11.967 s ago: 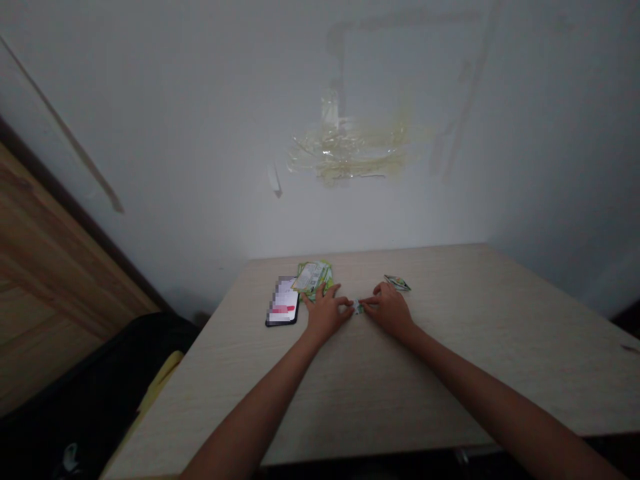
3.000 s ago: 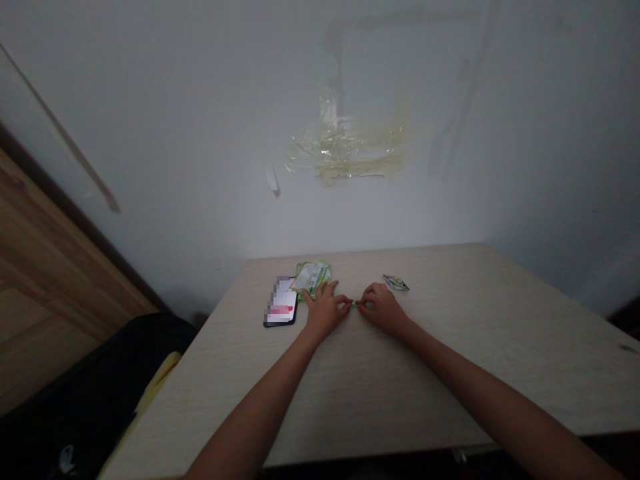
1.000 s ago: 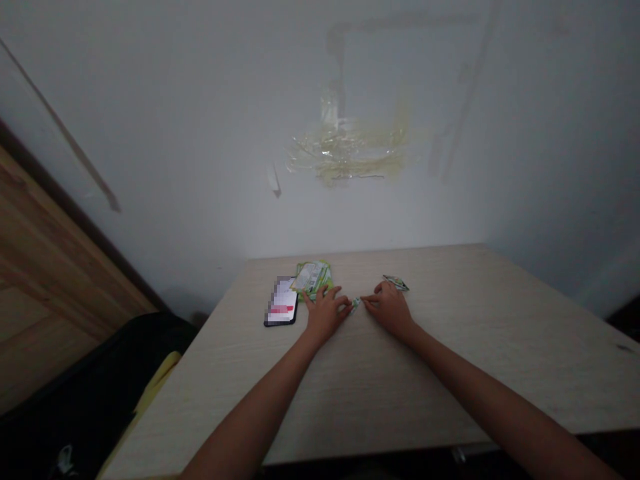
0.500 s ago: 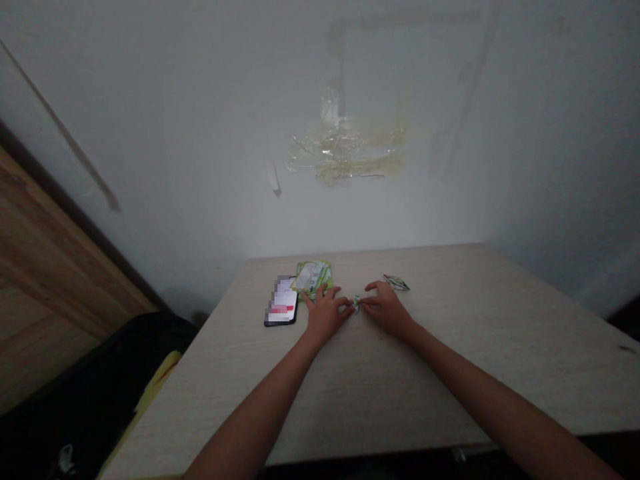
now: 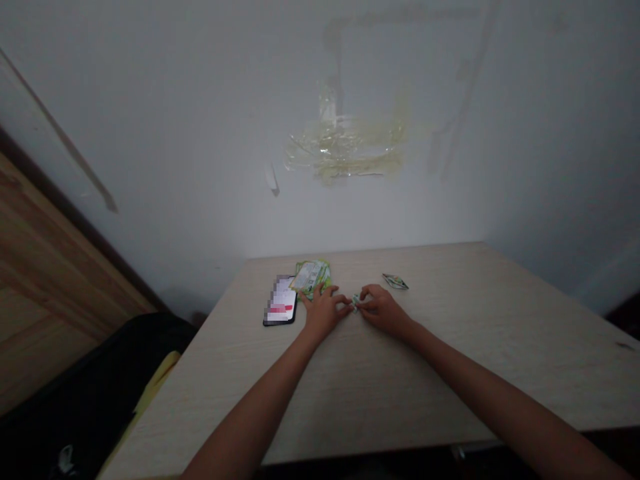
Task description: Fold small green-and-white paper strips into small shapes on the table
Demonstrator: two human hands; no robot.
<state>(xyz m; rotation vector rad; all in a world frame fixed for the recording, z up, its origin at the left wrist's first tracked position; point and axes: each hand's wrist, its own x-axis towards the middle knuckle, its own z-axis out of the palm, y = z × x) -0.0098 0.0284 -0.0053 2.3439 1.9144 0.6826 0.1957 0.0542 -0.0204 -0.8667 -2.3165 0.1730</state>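
Note:
Between my two hands, low over the table, is a small green-and-white piece [image 5: 355, 303], too small to make out its kind. My left hand [image 5: 323, 313] pinches its left side with thumb and forefinger, the other fingers spread near a green printed packet [image 5: 313, 275]. From the right, the fingertips of my right hand [image 5: 384, 310] close on the same piece. Behind my right hand lies a small folded green-and-white packet [image 5: 395, 281], apart from the fingers. The packet by my left hand lies flat, its near edge partly covered by my fingers.
A phone [image 5: 281, 303] with a lit screen lies left of my left hand, touching or close to the green packet. The pale wooden table [image 5: 460, 347] meets a wall [image 5: 200, 133] with tape remnants. A dark bag-like shape [image 5: 100, 393] stands beyond the left edge.
My right hand's fingers have curled in a little more around the small piece. My left hand keeps its pinch. The whole view has shifted slightly.

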